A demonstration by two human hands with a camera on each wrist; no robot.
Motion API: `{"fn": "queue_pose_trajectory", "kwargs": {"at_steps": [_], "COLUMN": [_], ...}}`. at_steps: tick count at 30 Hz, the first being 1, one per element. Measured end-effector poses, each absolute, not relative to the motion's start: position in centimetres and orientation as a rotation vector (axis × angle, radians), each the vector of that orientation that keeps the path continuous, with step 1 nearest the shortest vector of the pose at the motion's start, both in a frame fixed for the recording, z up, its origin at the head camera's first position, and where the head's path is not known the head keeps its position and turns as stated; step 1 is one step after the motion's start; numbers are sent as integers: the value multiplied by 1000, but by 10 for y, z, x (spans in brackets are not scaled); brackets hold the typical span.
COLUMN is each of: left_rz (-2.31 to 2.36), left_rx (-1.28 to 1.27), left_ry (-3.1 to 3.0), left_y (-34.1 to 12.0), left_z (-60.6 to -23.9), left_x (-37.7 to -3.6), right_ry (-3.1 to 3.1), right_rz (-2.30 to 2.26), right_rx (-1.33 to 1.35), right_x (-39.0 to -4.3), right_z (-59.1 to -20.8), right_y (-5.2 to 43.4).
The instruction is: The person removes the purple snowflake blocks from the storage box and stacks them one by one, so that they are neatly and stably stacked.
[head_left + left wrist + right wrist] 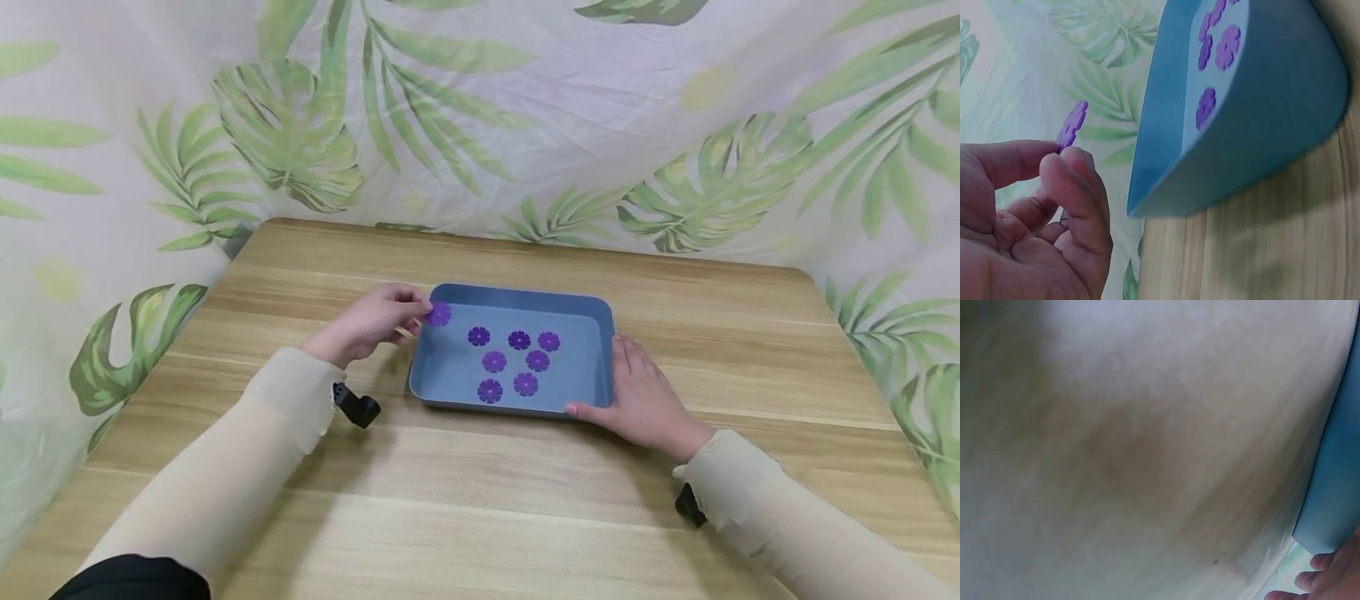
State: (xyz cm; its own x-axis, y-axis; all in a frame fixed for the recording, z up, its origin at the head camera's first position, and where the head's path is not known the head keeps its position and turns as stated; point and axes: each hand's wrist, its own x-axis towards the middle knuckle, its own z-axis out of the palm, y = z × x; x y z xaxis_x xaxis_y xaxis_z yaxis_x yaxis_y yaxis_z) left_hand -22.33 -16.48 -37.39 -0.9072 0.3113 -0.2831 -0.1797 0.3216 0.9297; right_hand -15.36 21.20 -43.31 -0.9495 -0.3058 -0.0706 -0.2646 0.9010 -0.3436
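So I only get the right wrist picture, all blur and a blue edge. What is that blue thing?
Observer: A blue tray on a wooden table; the right hand rests against its right side.
Operator: Anything in it?
Observer: Seven purple flower discs lie on its floor.
Operator: And the other hand?
Observer: The left hand pinches an eighth disc over the tray's left rim.

Light wooden table (pixel 675 517), leaf-print fabric backdrop (pixel 525 108) behind, soft even light
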Motion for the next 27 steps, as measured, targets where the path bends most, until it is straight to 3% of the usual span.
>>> {"fn": "queue_pose_trajectory", "kwargs": {"at_steps": [12, 27], "left_rz": [1624, 1588], "left_rx": [37, -11], "left_ry": [2211, 2242], "left_y": [-208, -228], "left_z": [-374, -384], "left_x": [-217, -208], "right_ry": [2918, 2982], "right_rz": [-414, -307], "right_rx": [-441, -499], "right_x": [-152, -153], "right_z": [-433, -427], "right_y": [209, 210]}}
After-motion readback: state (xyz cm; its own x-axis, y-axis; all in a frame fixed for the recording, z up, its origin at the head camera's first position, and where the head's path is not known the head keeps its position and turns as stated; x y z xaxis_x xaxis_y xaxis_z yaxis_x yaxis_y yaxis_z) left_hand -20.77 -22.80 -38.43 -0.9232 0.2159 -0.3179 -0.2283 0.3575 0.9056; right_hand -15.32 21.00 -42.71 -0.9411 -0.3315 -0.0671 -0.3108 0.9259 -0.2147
